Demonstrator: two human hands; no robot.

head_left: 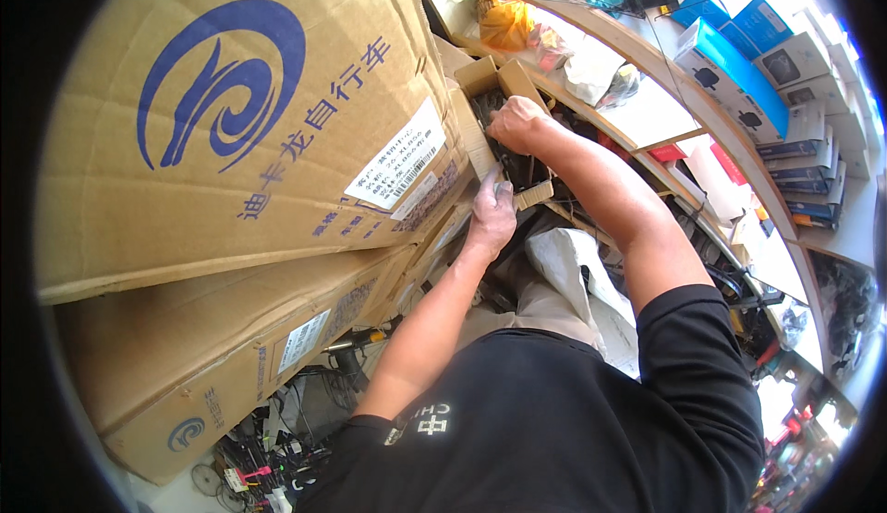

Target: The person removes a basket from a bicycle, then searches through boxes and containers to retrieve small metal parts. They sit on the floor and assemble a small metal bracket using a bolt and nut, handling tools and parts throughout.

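Observation:
A small open cardboard box (466,128), its flaps raised, stands beyond my body and holds dark items that I cannot make out. At its near left edge is my left hand (494,216), thumb and a finger stretched toward the box wall; whether it grips the cardboard is unclear. My right hand (516,123) reaches over the far part of the opening with curled fingers, which partly hide the contents. Whether those fingers hold anything cannot be seen.
Large cardboard cartons (332,138) with printed writing fill the left side. Curved shelves (665,48) on the right bear plastic bags (504,22) and blue-and-white boxes (734,76). A white sheet or sack (565,249) lies by my legs. Dark parts and cables (277,444) are heaped at lower left.

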